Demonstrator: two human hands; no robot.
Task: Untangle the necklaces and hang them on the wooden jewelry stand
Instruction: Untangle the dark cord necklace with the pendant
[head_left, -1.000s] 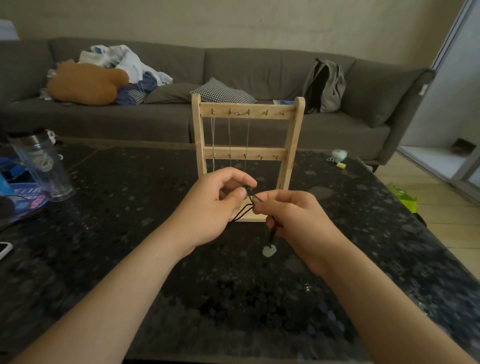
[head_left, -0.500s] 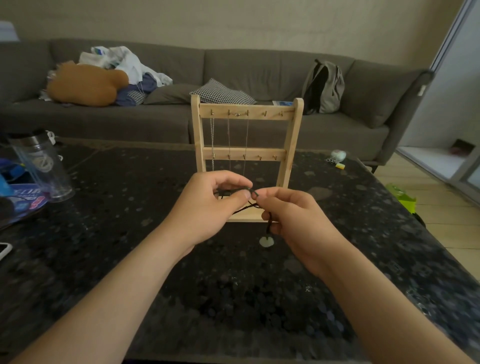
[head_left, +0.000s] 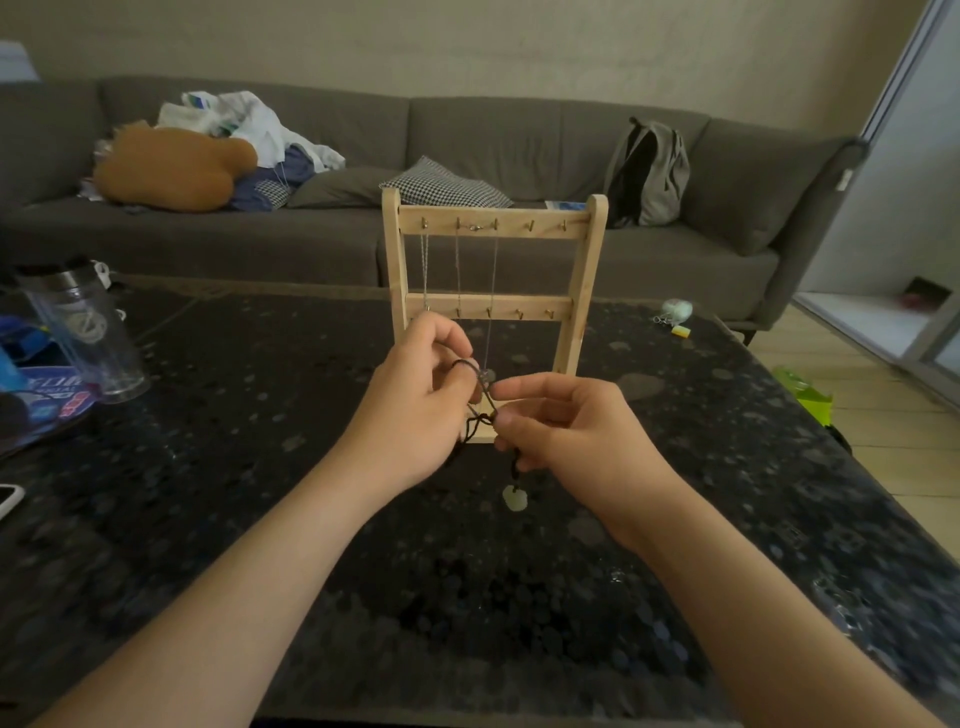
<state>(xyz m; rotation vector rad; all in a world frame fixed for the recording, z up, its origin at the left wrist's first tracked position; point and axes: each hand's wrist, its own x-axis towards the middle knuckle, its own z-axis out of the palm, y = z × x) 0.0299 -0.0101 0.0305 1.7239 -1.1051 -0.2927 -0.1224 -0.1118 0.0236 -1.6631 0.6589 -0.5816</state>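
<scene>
**Left hand (head_left: 415, 415) and right hand (head_left: 566, 436) both pinch one knotted necklace**

Left hand has its fingers curled, with a loop of the black cord necklace (head_left: 480, 415) caught over one finger. My right hand pinches the same cord between thumb and forefinger where the strands cross. The pale pendant (head_left: 514, 498) dangles under my right hand, just above the counter (head_left: 260, 467).

My worry is the knot. If I pull my hands apart before I see which strand runs under which, I judge the tangle will cinch tighter, not open. I cannot tell from here how the strands cross.

The wooden jewelry stand (head_left: 582, 291) is just behind my knuckles, and the silver chains (head_left: 457, 270) on its top hooks hang down close to my left fingers. A careless lift could snag one of them or tip the light frame backwards. If the cord slips, the pendant drops onto hard stone and could chip.

The counter is dark speckled stone. A clear tumbler (head_left: 88, 332) stands at the left, a phone (head_left: 8, 499) lies at the near left edge, and a small pale green object (head_left: 675, 310) sits far right. Behind is a grey couch (head_left: 519, 140) with a checked cushion (head_left: 441, 187), a grey backpack (head_left: 649, 176) and an orange plush (head_left: 171, 169) among heaped clothes.
</scene>
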